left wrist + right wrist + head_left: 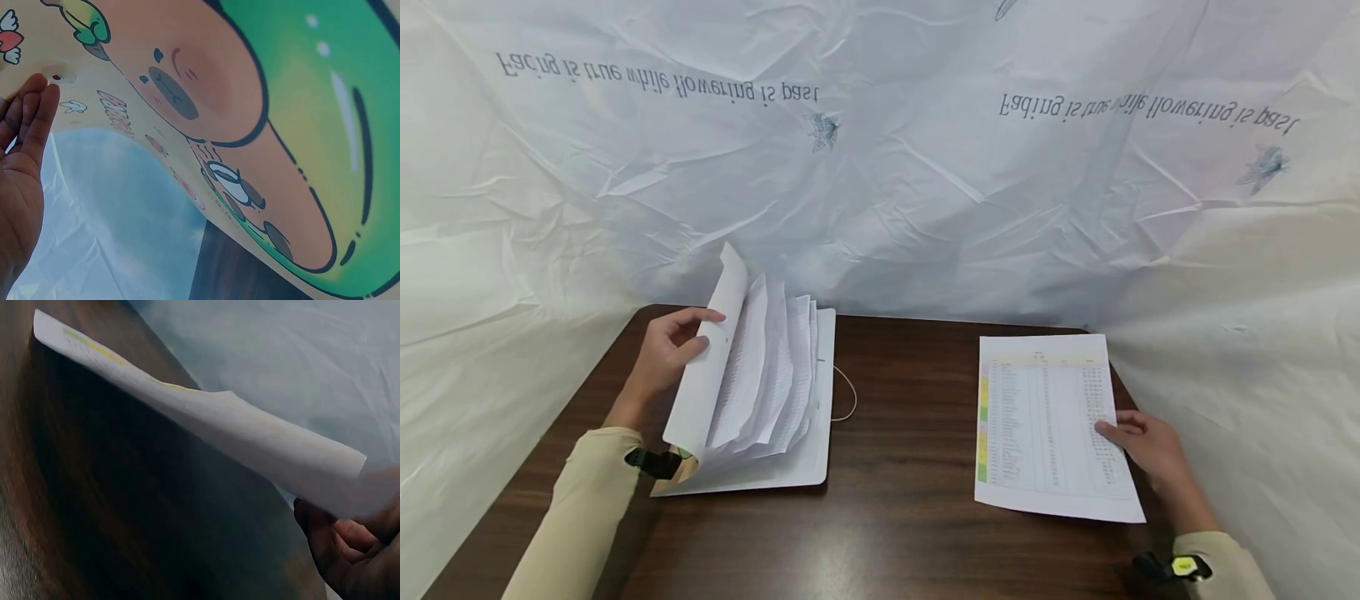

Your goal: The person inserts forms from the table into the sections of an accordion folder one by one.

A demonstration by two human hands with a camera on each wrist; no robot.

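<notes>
On the left of the table lies an opened document folder [824, 392], with several printed sheets [775, 375] fanned up inside it. My left hand [666, 354] pinches the edge of its raised white-lined cover [700, 392]. A cartoon animal print [187, 100] covers the outside of that cover in the left wrist view, where my fingers lie beside a small round fastener [57, 77]. Over on the right, my right hand [1150, 450] grips the side edge of a printed table sheet [1048, 425], thumb on top. That sheet is tilted above the tabletop in the right wrist view.
The dark wooden table [898, 450] stretches between the folder and the sheet. A thin cord loop [854, 396] sticks out from the folder's right side. White plastic sheeting [910, 192] with printed text hangs behind the table and along both sides.
</notes>
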